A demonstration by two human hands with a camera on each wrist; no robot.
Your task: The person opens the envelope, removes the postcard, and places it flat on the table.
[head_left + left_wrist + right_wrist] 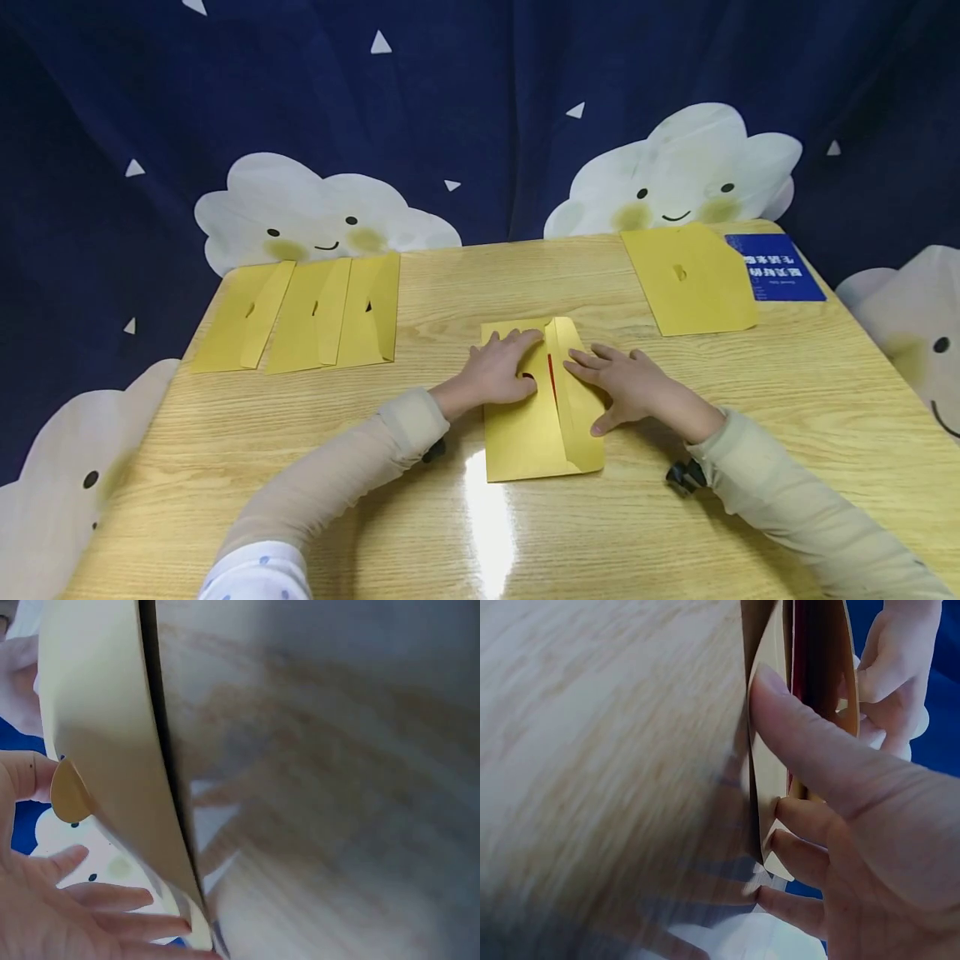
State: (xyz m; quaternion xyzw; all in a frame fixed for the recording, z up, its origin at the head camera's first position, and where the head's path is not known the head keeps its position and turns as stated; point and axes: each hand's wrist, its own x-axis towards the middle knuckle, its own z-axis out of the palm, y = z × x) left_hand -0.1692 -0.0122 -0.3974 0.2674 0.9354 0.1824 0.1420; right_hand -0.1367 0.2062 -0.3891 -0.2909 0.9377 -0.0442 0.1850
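Note:
A yellow paper envelope (pixel 525 442) lies near the middle of the table, its flap along the right side. A red edge shows in the gap beside the flap. My left hand (pixel 497 368) rests on the envelope's left part with fingers spread, thumb at the slot. In the left wrist view, a half-round paper tab (pixel 71 793) stands up against that thumb. My right hand (pixel 628 383) touches the flap from the right with outstretched fingers. The right wrist view shows its thumb and fingertips along the flap (pixel 765 765), with the envelope's mouth gaping behind it.
Three yellow envelopes (pixel 303 325) lie in an overlapping row at the table's back left. Another yellow envelope (pixel 693 292) lies at the back right, partly over a blue printed card (pixel 783 271). A dark blue cloth with cloud prints (pixel 487 100) hangs behind the wooden table (pixel 225 467).

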